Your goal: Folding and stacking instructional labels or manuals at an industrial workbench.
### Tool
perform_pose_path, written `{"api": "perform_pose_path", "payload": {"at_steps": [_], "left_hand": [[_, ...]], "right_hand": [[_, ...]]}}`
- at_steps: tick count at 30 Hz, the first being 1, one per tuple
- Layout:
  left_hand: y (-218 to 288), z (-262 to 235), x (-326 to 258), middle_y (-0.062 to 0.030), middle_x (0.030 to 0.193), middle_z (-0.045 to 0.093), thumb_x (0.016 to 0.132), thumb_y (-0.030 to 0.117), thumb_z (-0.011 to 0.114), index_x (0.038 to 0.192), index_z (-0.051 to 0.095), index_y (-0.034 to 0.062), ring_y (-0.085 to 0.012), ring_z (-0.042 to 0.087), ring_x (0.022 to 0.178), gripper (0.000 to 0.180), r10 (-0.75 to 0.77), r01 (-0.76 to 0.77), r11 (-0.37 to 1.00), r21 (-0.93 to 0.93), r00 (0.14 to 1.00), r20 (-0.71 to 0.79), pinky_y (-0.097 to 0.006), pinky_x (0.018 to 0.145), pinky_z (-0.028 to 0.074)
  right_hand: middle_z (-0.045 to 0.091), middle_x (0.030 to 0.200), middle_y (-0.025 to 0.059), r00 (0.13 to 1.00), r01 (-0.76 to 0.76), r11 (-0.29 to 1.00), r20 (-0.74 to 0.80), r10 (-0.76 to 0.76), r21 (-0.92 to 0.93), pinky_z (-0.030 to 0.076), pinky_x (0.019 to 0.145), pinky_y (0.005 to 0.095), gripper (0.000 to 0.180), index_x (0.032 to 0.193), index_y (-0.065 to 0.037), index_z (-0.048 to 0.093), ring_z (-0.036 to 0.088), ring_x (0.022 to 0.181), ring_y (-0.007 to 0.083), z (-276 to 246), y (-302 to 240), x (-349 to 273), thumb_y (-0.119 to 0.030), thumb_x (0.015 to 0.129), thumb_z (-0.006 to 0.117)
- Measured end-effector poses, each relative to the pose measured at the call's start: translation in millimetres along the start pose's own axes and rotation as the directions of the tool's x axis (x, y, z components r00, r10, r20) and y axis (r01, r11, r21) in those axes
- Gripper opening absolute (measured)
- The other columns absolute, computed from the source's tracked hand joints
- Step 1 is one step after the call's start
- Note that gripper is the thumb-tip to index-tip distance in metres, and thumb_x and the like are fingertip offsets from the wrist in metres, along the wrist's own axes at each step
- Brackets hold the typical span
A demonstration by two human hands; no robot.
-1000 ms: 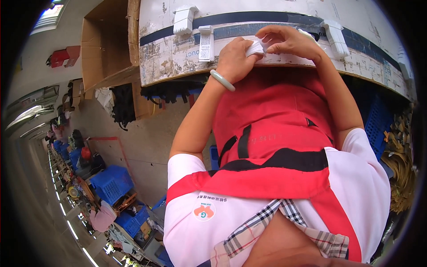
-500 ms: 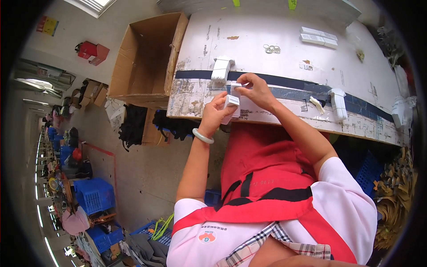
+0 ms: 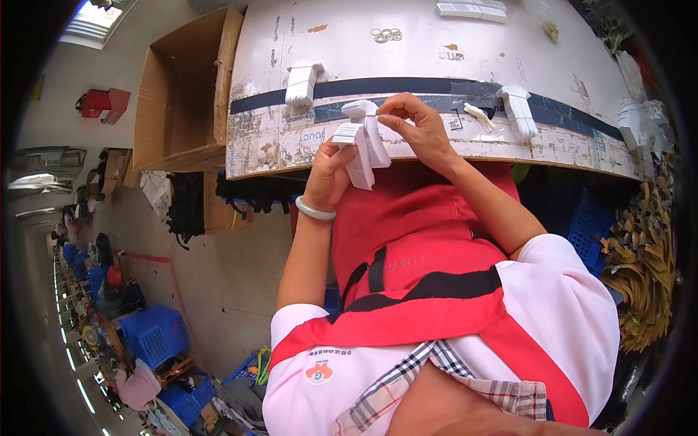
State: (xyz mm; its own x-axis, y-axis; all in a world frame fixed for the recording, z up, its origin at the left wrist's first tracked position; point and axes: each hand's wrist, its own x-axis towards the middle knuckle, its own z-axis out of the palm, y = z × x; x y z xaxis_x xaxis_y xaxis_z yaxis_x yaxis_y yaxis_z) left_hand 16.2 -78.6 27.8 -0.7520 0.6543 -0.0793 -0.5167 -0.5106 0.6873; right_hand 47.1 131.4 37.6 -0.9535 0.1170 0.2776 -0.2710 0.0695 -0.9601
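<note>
While the left hand (image 3: 331,171) grips a bundle of white tags (image 3: 360,149) just past the near edge of the counter (image 3: 407,54), the right hand (image 3: 422,131) is pinched shut on the top of that same bundle, fingertips right at its upper end. The tags are thin, long white strips stacked flat together, fanned out a bit at the bottom, with some faint print I can't make out. They sit just in front of the dark tape band (image 3: 407,87) running across the counter.

Other white tag stacks lie on that band: one (image 3: 302,81) off to the left of the held bundle, another (image 3: 518,112) to the right. Farther back from the bundle there's a little pile of rubber bands (image 3: 387,34). An open cardboard box (image 3: 185,94) stands left of the counter. A pale bangle (image 3: 315,211) is on the left wrist.
</note>
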Motion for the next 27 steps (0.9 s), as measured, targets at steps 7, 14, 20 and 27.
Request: {"api": "perform_pose_path", "payload": {"at_steps": [7, 14, 20, 27], "left_hand": [[-19.0, 2.9, 1.9, -0.0038, 0.112, 0.068, 0.089, 0.01, 0.071, 0.12, 0.063, 0.0035, -0.0128, 0.062, 0.103, 0.033, -0.023, 0.026, 0.995, 0.097, 0.999, -0.035, -0.03, 0.094, 0.047], [-30.2, 4.8, -3.0, -0.0026, 0.107, 0.069, 0.09, 0.013, 0.07, 0.116, 0.064, 0.0038, -0.0116, 0.064, 0.095, 0.029, -0.082, 0.086, 0.995, 0.04, 0.991, -0.105, -0.027, 0.088, 0.05], [-36.8, 6.9, -5.3, -0.002, 0.103, 0.069, 0.089, 0.015, 0.072, 0.113, 0.066, 0.0039, -0.0107, 0.064, 0.092, 0.027, -0.152, 0.156, 0.984, 0.091, 0.987, -0.048, -0.027, 0.084, 0.05], [-21.7, 11.8, -5.6, -0.0014, 0.102, 0.069, 0.088, 0.015, 0.073, 0.116, 0.067, 0.0027, -0.0087, 0.062, 0.093, 0.031, -0.123, 0.15, 0.95, 0.272, 0.986, -0.113, -0.026, 0.084, 0.049]], "right_hand": [[0.063, 0.091, 0.0006, 0.988, -0.146, 0.97, -0.012, 0.151, 0.192, 0.049, 0.077, 0.023, 0.01, 0.099, -0.002, 0.063, 0.058, 0.084, 0.0084, -2.2, 17.6, -13.8, -0.009, 0.093, 0.066], [0.055, 0.087, 0.0128, 0.971, 0.187, 0.864, -0.046, -0.235, -0.468, 0.046, 0.068, 0.0339, 0.007, 0.093, -0.002, 0.053, 0.057, 0.076, 0.0281, -18.8, 31.1, 5.4, -0.005, 0.093, 0.06], [0.062, 0.098, 0.0124, 0.991, 0.046, 0.561, -0.033, -0.13, -0.827, 0.05, 0.081, 0.0426, 0.009, 0.098, -0.007, 0.061, 0.062, 0.093, 0.0339, -65.4, 70.6, 46.9, -0.013, 0.093, 0.059], [0.064, 0.115, 0.0096, 0.996, 0.081, 0.737, 0.084, -0.033, -0.671, 0.049, 0.092, 0.0342, 0.033, 0.123, -0.011, 0.064, 0.061, 0.106, 0.0258, -59.2, 15.0, 13.9, -0.011, 0.09, 0.062]]}}
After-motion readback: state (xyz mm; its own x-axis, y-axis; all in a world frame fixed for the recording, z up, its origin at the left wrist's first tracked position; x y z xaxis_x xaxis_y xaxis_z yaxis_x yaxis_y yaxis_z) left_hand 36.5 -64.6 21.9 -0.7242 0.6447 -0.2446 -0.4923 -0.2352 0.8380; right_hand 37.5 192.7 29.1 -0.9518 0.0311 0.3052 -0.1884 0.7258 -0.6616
